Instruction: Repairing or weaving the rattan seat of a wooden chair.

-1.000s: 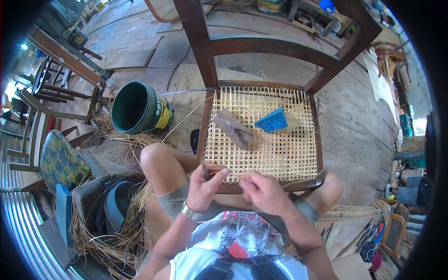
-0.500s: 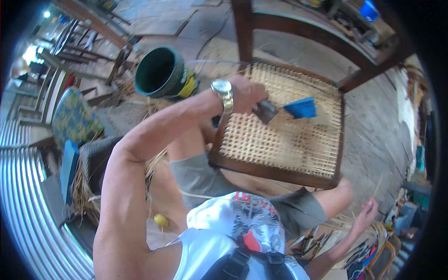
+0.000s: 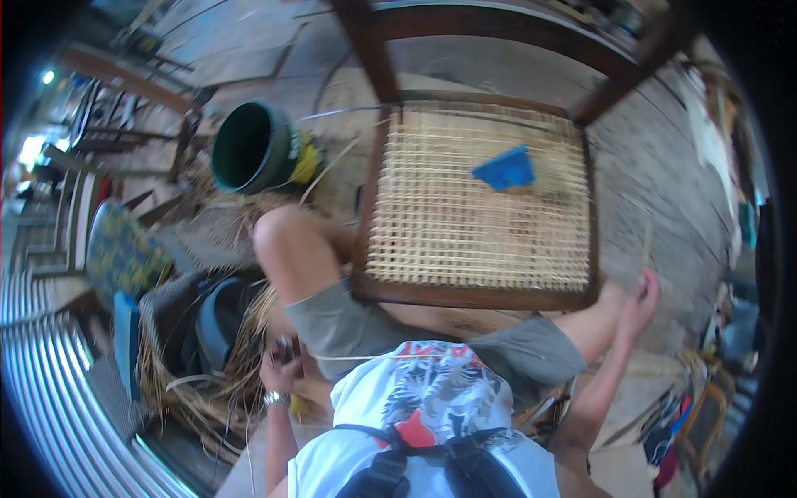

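Note:
A dark wooden chair with a woven cane seat [image 3: 473, 241] stands between my legs. A folded blue piece [image 3: 506, 168], perhaps cloth or sandpaper, lies on its far right part. My left hand [image 3: 281, 369], with a watch at the wrist, is low beside my left thigh, closed around a small dark block [image 3: 286, 347], partly hidden by the fingers. My right hand [image 3: 638, 305] is beside my right knee, fingers pinched on a thin pale cane strip [image 3: 647, 245] that points upward, blurred. Another pale strand [image 3: 365, 358] crosses my lap.
A dark green bucket [image 3: 249, 149] stands left of the chair. Loose cane fibres [image 3: 249, 340] pile up at my left, near a camouflage-patterned piece [image 3: 124, 249]. Other chair frames [image 3: 79, 207] stand far left. Tools [image 3: 664, 436] lie at lower right.
My left hand has left the seat with the dark block and dropped to beside my left thigh. My right hand has risen toward my knee. The view has shifted, and the blue piece still lies on the seat.

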`<state>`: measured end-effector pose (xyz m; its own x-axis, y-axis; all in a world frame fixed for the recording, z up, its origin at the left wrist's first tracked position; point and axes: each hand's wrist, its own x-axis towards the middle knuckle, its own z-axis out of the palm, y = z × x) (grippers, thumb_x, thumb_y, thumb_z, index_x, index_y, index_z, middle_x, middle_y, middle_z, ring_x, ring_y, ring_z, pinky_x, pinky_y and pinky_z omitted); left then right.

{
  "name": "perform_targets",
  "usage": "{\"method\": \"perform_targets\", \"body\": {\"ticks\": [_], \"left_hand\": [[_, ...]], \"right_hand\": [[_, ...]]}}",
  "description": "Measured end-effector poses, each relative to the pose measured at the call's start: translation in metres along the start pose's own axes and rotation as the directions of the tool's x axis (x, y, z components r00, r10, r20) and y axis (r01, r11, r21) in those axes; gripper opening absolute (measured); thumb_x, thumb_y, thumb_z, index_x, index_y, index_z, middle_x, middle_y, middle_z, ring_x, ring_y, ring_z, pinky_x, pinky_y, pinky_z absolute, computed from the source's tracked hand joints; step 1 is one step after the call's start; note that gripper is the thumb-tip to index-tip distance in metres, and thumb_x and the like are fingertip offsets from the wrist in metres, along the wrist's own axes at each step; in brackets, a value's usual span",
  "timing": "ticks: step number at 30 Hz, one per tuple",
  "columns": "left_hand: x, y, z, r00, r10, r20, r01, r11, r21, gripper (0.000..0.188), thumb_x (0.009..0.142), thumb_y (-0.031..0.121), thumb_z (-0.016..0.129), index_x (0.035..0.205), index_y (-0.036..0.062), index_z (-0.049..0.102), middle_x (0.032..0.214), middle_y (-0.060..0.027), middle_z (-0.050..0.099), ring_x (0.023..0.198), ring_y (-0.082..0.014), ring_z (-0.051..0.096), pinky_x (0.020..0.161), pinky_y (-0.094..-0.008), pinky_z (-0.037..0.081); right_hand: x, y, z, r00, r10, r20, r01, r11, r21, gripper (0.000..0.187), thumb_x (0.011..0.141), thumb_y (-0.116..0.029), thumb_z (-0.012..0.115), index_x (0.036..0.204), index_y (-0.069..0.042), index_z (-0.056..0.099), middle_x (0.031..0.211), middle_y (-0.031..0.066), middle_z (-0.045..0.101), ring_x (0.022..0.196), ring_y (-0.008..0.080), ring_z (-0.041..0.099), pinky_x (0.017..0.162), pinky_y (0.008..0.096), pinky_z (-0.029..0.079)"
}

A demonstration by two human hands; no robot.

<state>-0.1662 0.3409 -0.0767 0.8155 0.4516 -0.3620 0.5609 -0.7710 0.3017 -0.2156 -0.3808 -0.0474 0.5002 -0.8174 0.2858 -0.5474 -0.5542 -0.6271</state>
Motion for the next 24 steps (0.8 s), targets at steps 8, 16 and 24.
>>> {"method": "perform_targets", "body": {"ticks": [8, 16, 24], "left_hand": [[0.008, 0.016, -0.022, 0.989, 0.106, -0.1, -0.098, 0.992, 0.08, 0.054, 0.064, 0.026, 0.092, 0.1, -0.0018, 0.063, 0.089, -0.0148, 0.068, 0.08, -0.0261, 0.065, 0.076, -0.0385, 0.053], [-0.019, 0.321, -0.054, 0.671, 0.698, 0.251, -0.584, 0.705, -0.401, 0.042, 0.084, 0.016, 0.078, 0.117, -0.0031, 0.062, 0.098, -0.0121, 0.07, 0.081, -0.0179, 0.064, 0.076, -0.0297, 0.052], [-0.028, 0.505, 0.115, 0.378, 0.914, 0.145, -0.916, 0.392, -0.081, 0.06, 0.08, 0.032, 0.078, 0.131, 0.0101, 0.055, 0.116, -0.0159, 0.061, 0.098, -0.0353, 0.066, 0.079, -0.0457, 0.055]], "right_hand": [[0.005, -0.01, -0.038, 0.998, -0.008, -0.055, -0.001, 0.989, -0.15, 0.019, 0.098, -0.007, 0.049, 0.11, -0.003, 0.063, 0.103, 0.0145, 0.059, 0.097, 0.0304, 0.059, 0.086, 0.0387, 0.047], [-0.004, -0.001, -0.019, 0.986, -0.022, -0.163, -0.017, 0.972, -0.234, 0.019, 0.097, -0.007, 0.049, 0.111, -0.003, 0.062, 0.103, 0.0166, 0.059, 0.099, 0.0355, 0.057, 0.086, 0.0441, 0.046], [-0.022, -0.017, -0.013, 0.976, -0.088, -0.198, 0.043, 0.974, -0.222, 0.02, 0.098, -0.007, 0.046, 0.109, -0.002, 0.062, 0.103, 0.0172, 0.058, 0.1, 0.0367, 0.056, 0.086, 0.0455, 0.045]]}}
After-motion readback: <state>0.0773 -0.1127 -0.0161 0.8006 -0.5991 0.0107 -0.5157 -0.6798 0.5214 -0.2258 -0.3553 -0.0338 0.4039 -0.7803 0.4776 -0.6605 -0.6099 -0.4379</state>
